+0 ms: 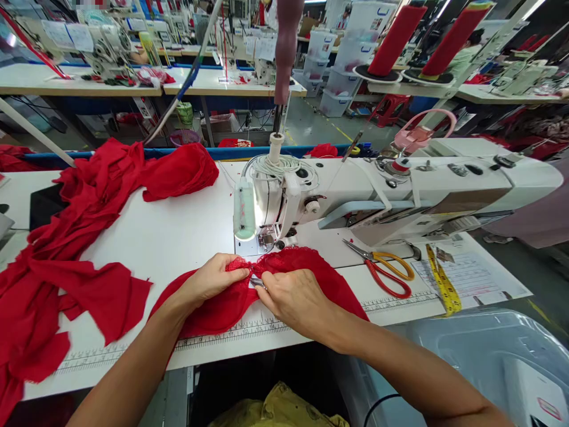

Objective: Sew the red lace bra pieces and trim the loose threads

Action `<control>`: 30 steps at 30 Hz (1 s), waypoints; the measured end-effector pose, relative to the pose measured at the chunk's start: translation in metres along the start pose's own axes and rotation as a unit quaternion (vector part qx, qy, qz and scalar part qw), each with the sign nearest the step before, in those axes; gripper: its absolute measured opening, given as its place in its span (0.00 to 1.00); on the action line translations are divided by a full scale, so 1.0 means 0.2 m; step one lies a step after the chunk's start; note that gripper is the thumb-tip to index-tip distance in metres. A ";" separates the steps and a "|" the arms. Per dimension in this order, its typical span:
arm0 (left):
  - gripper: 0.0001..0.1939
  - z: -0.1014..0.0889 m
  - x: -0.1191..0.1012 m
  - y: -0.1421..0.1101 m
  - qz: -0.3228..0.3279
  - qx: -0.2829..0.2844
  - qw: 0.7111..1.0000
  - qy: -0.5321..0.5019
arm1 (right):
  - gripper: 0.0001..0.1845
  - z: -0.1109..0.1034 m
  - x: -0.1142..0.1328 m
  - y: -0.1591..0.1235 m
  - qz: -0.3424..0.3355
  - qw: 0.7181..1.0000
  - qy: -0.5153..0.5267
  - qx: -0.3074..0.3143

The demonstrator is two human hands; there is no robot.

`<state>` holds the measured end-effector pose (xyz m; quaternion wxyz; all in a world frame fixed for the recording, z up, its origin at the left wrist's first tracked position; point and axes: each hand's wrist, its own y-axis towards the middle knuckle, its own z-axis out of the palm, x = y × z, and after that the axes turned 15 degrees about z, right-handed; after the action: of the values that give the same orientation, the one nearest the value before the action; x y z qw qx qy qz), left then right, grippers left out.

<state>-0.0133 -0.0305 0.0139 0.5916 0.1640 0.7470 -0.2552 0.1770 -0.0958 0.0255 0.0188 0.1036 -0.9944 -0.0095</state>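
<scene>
Your left hand (217, 277) pinches the lacy edge of the red garment (224, 311), on the surface (191, 231) before the sewing machine (342, 187); your right hand (296, 299) is curled around a small metal tool (258, 282). Should its tip slip, it could nick the bunched lace.

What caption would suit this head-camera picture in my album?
Left hand pinches red fabric while right hand holds a small metal tool before a white sewing machine.
</scene>
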 end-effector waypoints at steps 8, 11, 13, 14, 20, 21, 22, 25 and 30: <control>0.18 -0.01 0.02 0.01 0.006 0.001 1.000 0.002 | 0.15 0.00 0.00 0.03 -0.016 1.000 -0.002 0.002; 0.18 -0.01 0.02 0.01 0.011 0.001 1.000 0.010 | 0.13 0.00 0.00 0.04 -0.043 0.999 -0.012 0.010; 0.17 0.00 0.02 0.01 0.015 0.002 1.000 0.019 | 0.12 0.00 0.00 0.05 -0.059 0.998 -0.017 0.015; 0.17 0.00 0.02 0.01 0.016 0.003 1.000 0.023 | 0.12 0.00 0.00 0.05 -0.062 0.998 -0.018 0.017; 0.16 0.01 0.03 0.03 0.051 -0.014 0.979 0.198 | 0.17 0.00 -0.03 0.03 -0.019 0.999 -0.011 0.023; 0.15 0.01 0.02 0.03 0.053 -0.019 0.967 0.248 | 0.18 0.00 -0.05 0.02 -0.006 1.000 -0.006 0.026; 0.15 0.02 0.01 0.03 0.049 -0.023 0.955 0.290 | 0.18 0.01 -0.06 0.01 0.004 1.000 0.002 0.028; 0.15 0.02 -0.01 0.02 0.031 -0.039 0.925 0.377 | 0.14 0.07 -0.12 -0.01 -0.005 0.999 0.031 0.036; 0.12 0.02 -0.03 0.02 -0.001 -0.058 0.894 0.445 | 0.07 0.14 -0.24 -0.03 -0.023 0.995 0.087 0.038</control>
<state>-0.0062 -0.0301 0.0187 0.2056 0.2249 0.9458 -0.1124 0.2232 -0.0913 -0.0046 0.1015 0.1271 -0.9860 0.0370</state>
